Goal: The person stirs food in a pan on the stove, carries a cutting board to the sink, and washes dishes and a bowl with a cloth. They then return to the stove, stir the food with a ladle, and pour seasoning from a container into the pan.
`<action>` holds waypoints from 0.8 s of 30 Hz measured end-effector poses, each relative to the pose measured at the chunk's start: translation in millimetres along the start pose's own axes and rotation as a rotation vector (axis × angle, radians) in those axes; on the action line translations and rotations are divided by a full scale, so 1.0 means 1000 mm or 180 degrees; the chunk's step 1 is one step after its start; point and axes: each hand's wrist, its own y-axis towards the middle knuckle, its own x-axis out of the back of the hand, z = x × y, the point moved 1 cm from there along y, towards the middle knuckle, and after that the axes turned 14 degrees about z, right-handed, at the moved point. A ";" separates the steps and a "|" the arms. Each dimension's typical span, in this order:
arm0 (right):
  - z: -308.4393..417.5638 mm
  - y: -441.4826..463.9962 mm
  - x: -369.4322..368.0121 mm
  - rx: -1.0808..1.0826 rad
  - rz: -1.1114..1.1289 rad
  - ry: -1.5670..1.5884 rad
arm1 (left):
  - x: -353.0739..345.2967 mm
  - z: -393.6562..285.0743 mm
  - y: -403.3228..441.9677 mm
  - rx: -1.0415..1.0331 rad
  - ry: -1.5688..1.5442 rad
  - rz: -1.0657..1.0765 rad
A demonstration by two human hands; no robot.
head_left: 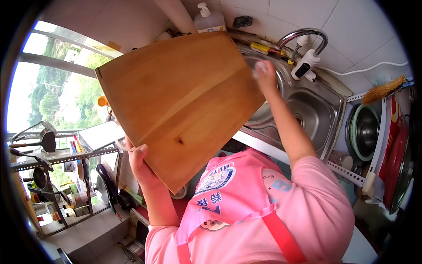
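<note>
A large wooden board (184, 97) is held up and tilted in front of me, hiding part of the sink. My left hand (140, 160) grips its lower left edge, the thumb lying on the near face. At the board's right edge, above the sink (314, 110), is my right hand (266, 77). Its fingers are bent around something whitish and blurred that I cannot make out. The fingers of my left hand behind the board are hidden.
A chrome faucet (310, 57) rises behind the sink, with a yellow brush (260, 47) beside it. A pump bottle (209, 20) stands at the back. Utensil racks (66, 158) line the left by the window; bowls (365, 132) sit on the right rack.
</note>
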 end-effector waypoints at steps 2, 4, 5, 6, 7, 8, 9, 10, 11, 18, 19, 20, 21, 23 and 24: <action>0.109 -0.016 -0.060 0.1004 0.0601 0.0124 | -0.005 0.007 0.007 0.0010 -0.0107 0.0280; 0.208 -0.043 -0.098 0.2308 0.1228 0.0189 | -0.017 0.011 0.009 0.0039 -0.0108 0.0341; 0.226 -0.053 -0.121 0.2818 0.1727 0.0568 | -0.022 0.012 0.010 0.0054 -0.0121 0.0419; 0.234 -0.062 -0.142 0.3014 0.1816 0.0586 | -0.015 0.017 0.011 0.0055 -0.0234 0.0272; 0.236 -0.068 -0.154 0.3211 0.1908 0.0606 | -0.016 0.017 0.011 0.0060 -0.0232 0.0283; 0.225 -0.062 -0.153 0.3206 0.1901 0.0608 | -0.016 0.016 0.011 0.0081 -0.0172 0.0411; 0.205 -0.047 -0.150 0.3177 0.1654 0.0162 | -0.017 0.014 0.010 0.0095 -0.0111 0.0535; 0.183 -0.029 -0.143 0.3145 0.1409 -0.0282 | -0.018 0.012 0.007 0.0142 -0.0105 0.0450; 0.140 -0.009 -0.125 0.2590 0.0922 -0.0597 | -0.018 0.009 0.003 0.0128 -0.0107 0.0436; -0.065 0.048 0.009 0.0632 -0.0098 -0.1268 | 0.007 0.005 0.002 0.0066 0.0008 0.0245; -0.013 0.044 -0.018 0.0902 -0.0004 -0.1116 | 0.008 0.006 0.002 0.0097 -0.0021 0.0295; 0.039 0.040 -0.050 0.1072 -0.0024 -0.1166 | 0.006 0.008 0.005 0.0094 -0.0013 0.0308; 0.103 0.032 -0.077 0.1474 0.0223 -0.0602 | 0.003 0.009 0.008 0.0085 0.0021 0.0308; 0.188 0.018 -0.129 0.2538 0.0608 0.0123 | -0.006 0.014 0.010 0.0103 0.0055 0.0323; 0.226 0.003 -0.144 0.2993 0.0979 0.0298 | -0.013 0.013 0.011 0.0144 0.0044 0.0319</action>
